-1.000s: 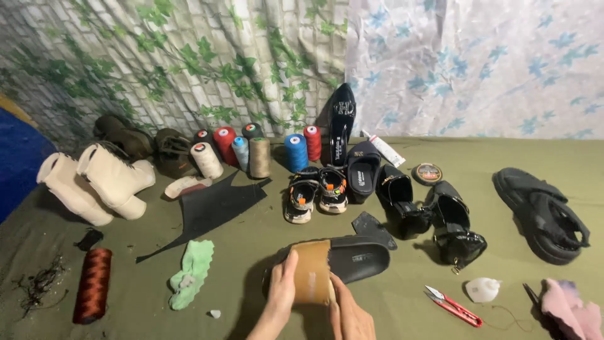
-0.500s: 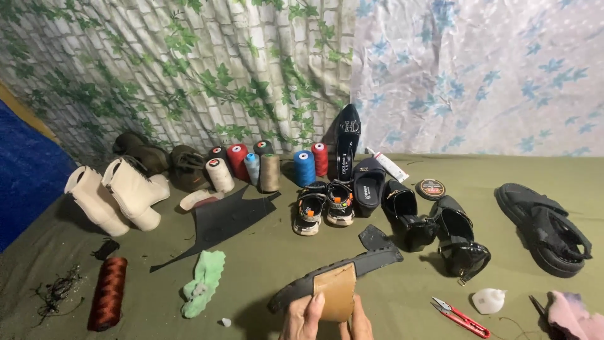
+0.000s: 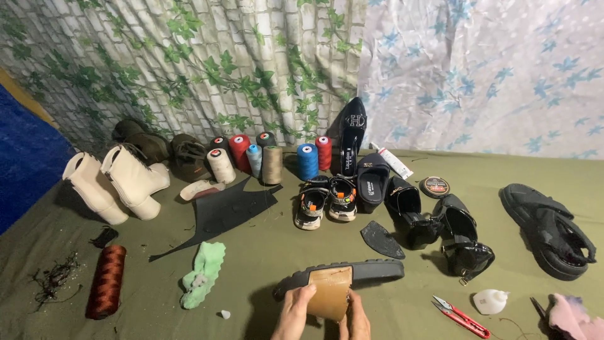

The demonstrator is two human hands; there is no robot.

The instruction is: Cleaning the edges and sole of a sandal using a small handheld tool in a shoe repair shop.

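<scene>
You hold a black slide sandal [image 3: 371,272] with a tan strap [image 3: 330,291] low in the middle of the view, lifted on its side above the olive-green cloth [image 3: 264,252] that covers the floor. Your left hand [image 3: 294,311] grips the strap from the left, its fingers [image 3: 306,296] curled and pressed onto the tan band; your right hand [image 3: 357,318] closes on the strap's right edge, thumb against it, though the lower edge of the view cuts off most of both hands. Just left of the sandal lie a crumpled light-green cloth [image 3: 204,274] and, further out, a brown thread spool [image 3: 107,281] on its side beside a tangle of dark thread [image 3: 55,278]. To the right lie red-handled thread snips [image 3: 460,316], a small white bottle [image 3: 489,301] and something pink [image 3: 576,318] at the corner. Beyond the sandal a black sole piece [image 3: 382,239] lies flat, near a pair of glossy black heeled shoes [image 3: 440,230] and a small pair of patterned child's sandals [image 3: 327,200]. A large black leather sheet [image 3: 226,211] spreads to the left, with cream ankle boots [image 3: 116,182] further left. A chunky black sandal [image 3: 553,230] sits well apart on the right. Along the back stands a row of thread cones [image 3: 270,157] in red, blue, cream and tan, an upright black high-heeled shoe [image 3: 352,135], a round tin [image 3: 434,187] and a white tube [image 3: 393,160], before the leaf-printed curtain [image 3: 189,63].
</scene>
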